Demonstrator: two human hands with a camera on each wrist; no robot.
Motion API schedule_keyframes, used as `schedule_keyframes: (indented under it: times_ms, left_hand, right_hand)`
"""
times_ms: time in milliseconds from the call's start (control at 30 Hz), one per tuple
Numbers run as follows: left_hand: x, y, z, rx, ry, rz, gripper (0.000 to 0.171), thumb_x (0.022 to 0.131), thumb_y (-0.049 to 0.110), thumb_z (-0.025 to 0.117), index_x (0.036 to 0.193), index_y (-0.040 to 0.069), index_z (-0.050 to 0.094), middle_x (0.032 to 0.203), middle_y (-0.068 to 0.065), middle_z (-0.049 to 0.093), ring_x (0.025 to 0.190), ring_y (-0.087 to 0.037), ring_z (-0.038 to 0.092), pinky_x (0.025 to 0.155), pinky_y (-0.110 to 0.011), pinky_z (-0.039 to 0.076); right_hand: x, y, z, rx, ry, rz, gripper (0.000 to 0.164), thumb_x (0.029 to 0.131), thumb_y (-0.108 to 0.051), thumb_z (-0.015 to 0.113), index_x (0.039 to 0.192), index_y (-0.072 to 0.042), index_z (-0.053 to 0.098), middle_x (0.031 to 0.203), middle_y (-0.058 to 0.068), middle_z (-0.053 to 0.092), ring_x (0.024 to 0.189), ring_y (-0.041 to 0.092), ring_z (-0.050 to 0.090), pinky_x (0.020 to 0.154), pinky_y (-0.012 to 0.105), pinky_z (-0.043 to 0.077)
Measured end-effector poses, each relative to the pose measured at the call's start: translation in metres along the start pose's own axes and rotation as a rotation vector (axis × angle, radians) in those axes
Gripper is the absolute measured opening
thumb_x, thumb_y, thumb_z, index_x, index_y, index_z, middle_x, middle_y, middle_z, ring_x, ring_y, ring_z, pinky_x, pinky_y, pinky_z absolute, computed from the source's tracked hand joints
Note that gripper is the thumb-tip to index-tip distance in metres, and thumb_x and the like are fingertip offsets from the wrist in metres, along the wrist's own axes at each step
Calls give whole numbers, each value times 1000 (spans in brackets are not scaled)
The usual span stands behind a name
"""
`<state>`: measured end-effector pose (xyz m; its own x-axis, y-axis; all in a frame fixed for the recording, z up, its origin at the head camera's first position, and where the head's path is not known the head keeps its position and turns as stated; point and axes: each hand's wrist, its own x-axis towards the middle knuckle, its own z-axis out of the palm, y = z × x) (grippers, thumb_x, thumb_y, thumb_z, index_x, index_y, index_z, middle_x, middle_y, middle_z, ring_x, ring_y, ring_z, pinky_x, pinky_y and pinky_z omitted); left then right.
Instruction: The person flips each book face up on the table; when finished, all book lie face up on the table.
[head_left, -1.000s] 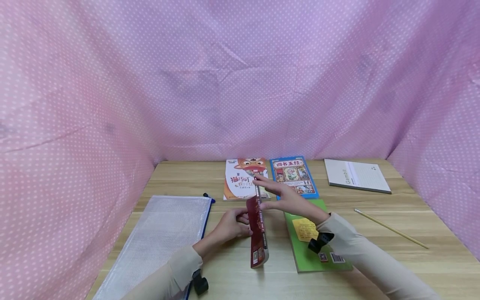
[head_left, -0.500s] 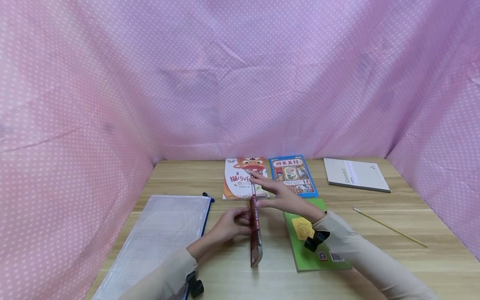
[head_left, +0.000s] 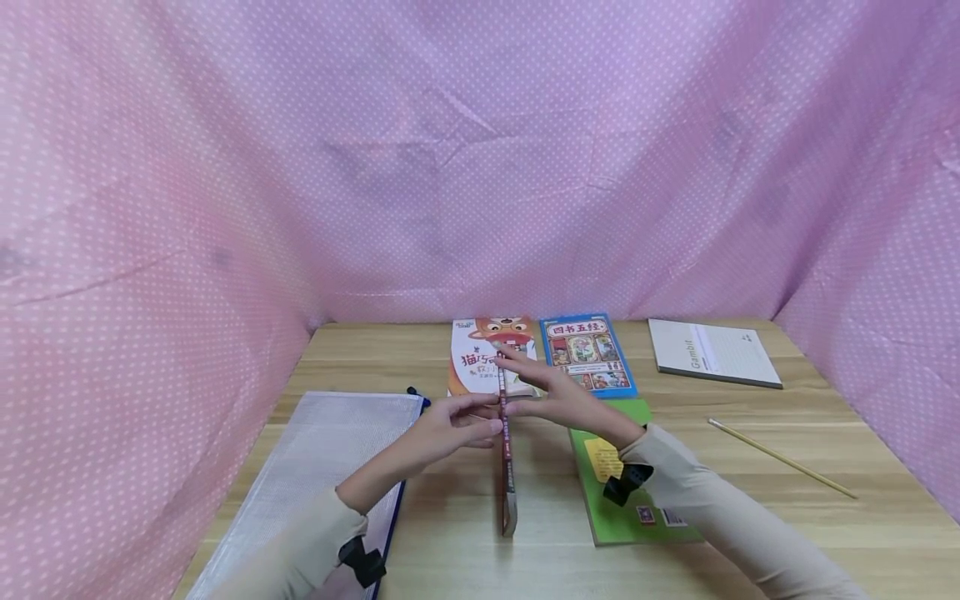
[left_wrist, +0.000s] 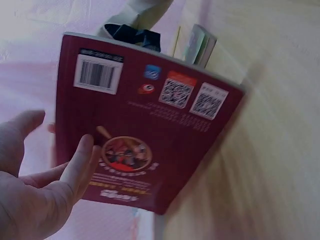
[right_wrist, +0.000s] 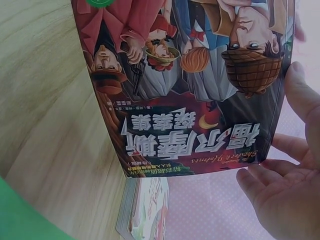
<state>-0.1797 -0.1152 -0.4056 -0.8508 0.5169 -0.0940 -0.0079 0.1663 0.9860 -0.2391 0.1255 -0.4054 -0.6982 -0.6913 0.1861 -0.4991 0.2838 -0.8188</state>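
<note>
A dark red paperback book [head_left: 507, 467] stands upright on the table, its narrow spine facing up in the head view. On its right side my right hand [head_left: 566, 402] grips the far upper part, thumb and fingers about the edge and corner. The right wrist view shows its illustrated front cover [right_wrist: 190, 100]. My left hand [head_left: 442, 429] is at the other side, fingers loosely extended, fingertips right at the cover. The left wrist view shows the back cover [left_wrist: 135, 115] with a barcode and QR codes; there the left fingers overlap its lower left part.
A mesh zip pouch [head_left: 322, 458] lies at left. A white-and-orange book [head_left: 468, 375] and a blue-bordered book [head_left: 588, 346] lie at the back, a green book [head_left: 611, 508] under the right forearm. Farther right are a pale notebook [head_left: 738, 354] and a pencil [head_left: 780, 457].
The book has swung from a tilt showing its back cover to nearly edge-on. My left hand has moved away from me along it, its fingers straighter; the right has shifted slightly left.
</note>
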Motion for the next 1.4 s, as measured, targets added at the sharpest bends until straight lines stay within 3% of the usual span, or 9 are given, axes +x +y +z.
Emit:
schedule_keyframes:
  times_ms: [167,367,433,667,967,1133,1400]
  left_hand:
    - [-5,10,0,133,-7,21,69,91,26,79,148,1,50,128,-20,69,113,-23,70,96,-31,58]
    - [-8,15,4,227,9,35,79,87,30,83,150,0,46,126,-18,70,109,-21,71,93,-30,59]
    - [-9,17,5,235,13,36,82,86,30,84,151,-2,45,125,-16,71,109,-22,71,93,-31,60]
    - [-13,20,8,226,40,18,83,82,25,86,148,-6,45,121,-16,73,108,-24,72,92,-34,60]
    - [-16,20,7,222,42,14,81,81,18,84,149,-4,45,124,-18,71,113,-27,70,94,-38,60]
    - [-20,22,3,209,35,-12,84,82,16,81,152,-4,40,125,-18,70,115,-28,68,92,-35,59]
    - [-29,24,-12,199,51,-34,79,83,13,79,153,2,43,143,-19,57,123,-33,63,89,-35,59]
  right_hand:
    - [1,-2,4,-6,-6,-1,71,96,-25,71,159,-24,38,172,4,17,158,31,18,119,57,36]
    - [3,-4,9,-14,-2,-20,71,95,-22,71,158,-18,39,172,6,16,158,33,15,118,57,38]
    - [4,-4,10,-4,-9,-18,71,96,-22,71,159,-18,38,172,4,15,158,33,15,118,56,37]
    - [4,-1,15,42,-32,-39,71,97,-17,69,159,-13,35,170,11,20,149,37,37,117,52,40]
    - [3,3,15,55,-28,-39,80,92,-16,75,160,-12,32,169,13,24,148,38,38,116,50,42]
    - [3,8,14,83,-36,-48,83,89,-10,77,159,-8,33,169,15,21,150,40,34,114,51,44]
    - [3,16,18,116,-59,20,85,87,-5,78,160,-14,34,168,15,24,143,45,43,109,55,48]
